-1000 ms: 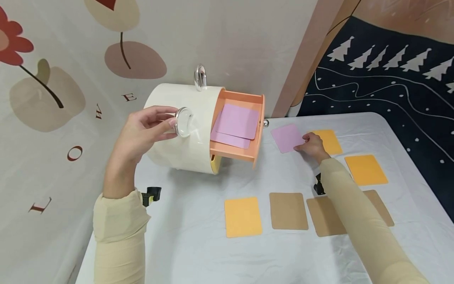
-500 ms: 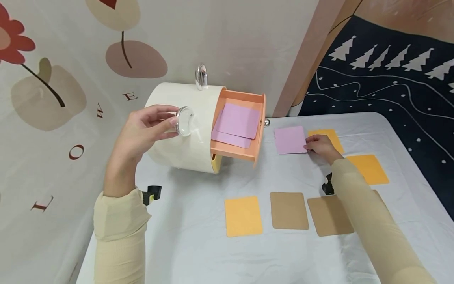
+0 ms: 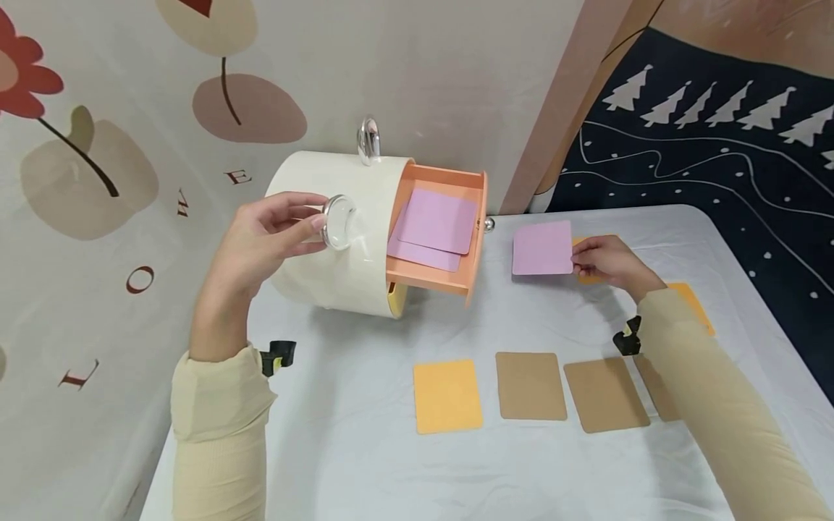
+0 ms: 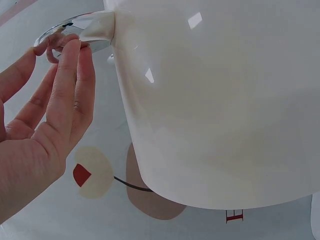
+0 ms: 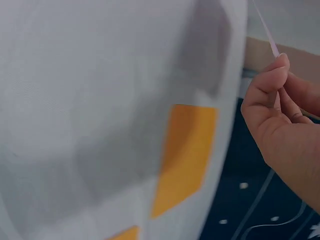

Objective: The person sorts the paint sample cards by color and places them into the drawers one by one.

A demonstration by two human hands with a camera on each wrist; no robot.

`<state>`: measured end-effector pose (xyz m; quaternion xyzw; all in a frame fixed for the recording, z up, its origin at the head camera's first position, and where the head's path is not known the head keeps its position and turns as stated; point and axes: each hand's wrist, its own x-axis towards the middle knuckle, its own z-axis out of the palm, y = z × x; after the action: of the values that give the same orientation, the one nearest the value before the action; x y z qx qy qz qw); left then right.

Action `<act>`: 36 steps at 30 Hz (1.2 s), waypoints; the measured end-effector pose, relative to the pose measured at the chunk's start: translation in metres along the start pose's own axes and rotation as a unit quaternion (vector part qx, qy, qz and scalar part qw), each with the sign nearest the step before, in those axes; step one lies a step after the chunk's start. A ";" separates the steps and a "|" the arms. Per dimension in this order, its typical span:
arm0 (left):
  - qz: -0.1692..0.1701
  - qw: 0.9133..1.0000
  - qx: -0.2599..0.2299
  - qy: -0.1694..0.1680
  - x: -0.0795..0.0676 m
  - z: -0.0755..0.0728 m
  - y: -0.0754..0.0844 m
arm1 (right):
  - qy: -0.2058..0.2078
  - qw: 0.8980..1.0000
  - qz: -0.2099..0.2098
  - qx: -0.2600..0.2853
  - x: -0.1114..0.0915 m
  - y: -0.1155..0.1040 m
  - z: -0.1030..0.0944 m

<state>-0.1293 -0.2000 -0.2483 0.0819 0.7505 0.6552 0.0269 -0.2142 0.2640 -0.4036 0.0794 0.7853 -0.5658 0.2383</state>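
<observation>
In the head view my left hand (image 3: 260, 235) holds a shiny ring handle (image 4: 97, 29) on the side of a white rounded drawer box (image 3: 319, 282). My right hand (image 3: 609, 262) pinches a purple square card (image 3: 542, 250) by its right edge. The card is tilted and raised off the table, to the right of the open orange drawer (image 3: 426, 279). Two purple cards (image 3: 438, 221) lie overlapping inside that drawer. From the right wrist the pinched card shows as a thin sliver (image 5: 270, 37) between thumb and fingers.
On the white-covered table (image 3: 365, 463) lie an orange card (image 3: 448, 396), a brown card (image 3: 531, 386) and several others, some partly behind the right arm. A round knob (image 3: 489, 224) sticks out from the drawer front. A yellow drawer edge (image 3: 397, 299) shows beneath.
My right hand has lifted the purple card off the table and moved slightly right; the card has turned straighter. My left hand stays on the handle.
</observation>
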 end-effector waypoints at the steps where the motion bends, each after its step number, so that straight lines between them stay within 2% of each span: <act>1: 0.000 1.000 0.003 0.000 0.000 0.000 0.000 | 0.001 1.000 -0.007 0.002 -0.003 -0.005 -0.001; 11: -0.006 1.000 0.024 0.001 0.001 0.000 0.000 | 0.019 0.996 -0.086 0.028 -0.042 -0.066 -0.008; 15: -0.007 1.000 0.011 0.000 0.001 0.000 0.001 | 0.022 0.989 -0.111 0.090 -0.059 -0.094 -0.011; 20: -0.009 1.000 0.007 0.004 0.000 0.001 0.002 | -0.011 0.974 -0.142 0.177 -0.073 -0.127 -0.006; 24: -0.008 1.000 0.017 0.006 0.000 0.000 0.003 | -0.041 0.964 -0.161 0.207 -0.076 -0.146 0.007; 27: -0.007 1.000 0.014 0.005 0.001 0.000 0.002 | -0.053 0.961 -0.168 0.214 -0.074 -0.154 0.022; 36: -0.008 1.000 -0.015 -0.003 0.001 0.000 0.001 | -0.044 0.976 -0.160 0.138 -0.062 -0.164 0.071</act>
<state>-0.1299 -0.2001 -0.2475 0.0769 0.7410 0.6662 0.0354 -0.2045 0.1506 -0.2529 -0.0398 0.6907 -0.7026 0.1661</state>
